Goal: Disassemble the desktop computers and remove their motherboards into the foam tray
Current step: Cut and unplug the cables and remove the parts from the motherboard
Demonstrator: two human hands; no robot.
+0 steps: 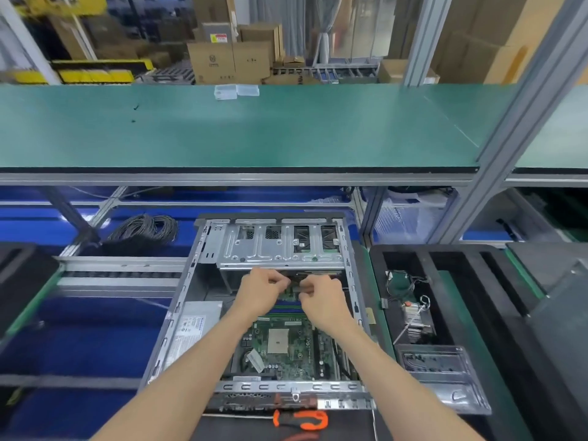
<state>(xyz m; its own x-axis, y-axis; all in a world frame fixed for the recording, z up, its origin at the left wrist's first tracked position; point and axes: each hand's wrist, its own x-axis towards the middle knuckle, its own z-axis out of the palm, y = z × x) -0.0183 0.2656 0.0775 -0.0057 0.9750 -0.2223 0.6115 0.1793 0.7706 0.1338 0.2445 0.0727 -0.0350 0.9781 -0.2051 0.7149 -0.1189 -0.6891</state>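
Nearest the viewer, an orange-and-black screwdriver (pixel 300 420) lying on a dark surface just outside the rear edge of the open computer case (pixel 178 316). Inside the case, flat on its floor, the green motherboard (pixel 288 345), still seated, with a pale square socket at its middle; to its left, a grey power supply (pixel 194 326) bearing a white label. Both forearms reaching in over the board. Left hand (pixel 259 289) and right hand (pixel 321 299) close together at the board's far edge, just below the silver drive cage (pixel 280 246); fingers of both curled and pinching at something small between them, too blurred to name. To the right of the case, a black foam tray (pixel 461 259) with long slots, holding a heatsink with loose wires (pixel 413 316) and a clear plastic blister tray (pixel 439 374). To the left, further back, a coil of dark cable (pixel 143 230) on a blue surface. Beyond, a green shelf (pixel 222 132) carrying small clear plastic boxes (pixel 235 90); cardboard cartons (pixel 229 62) behind.
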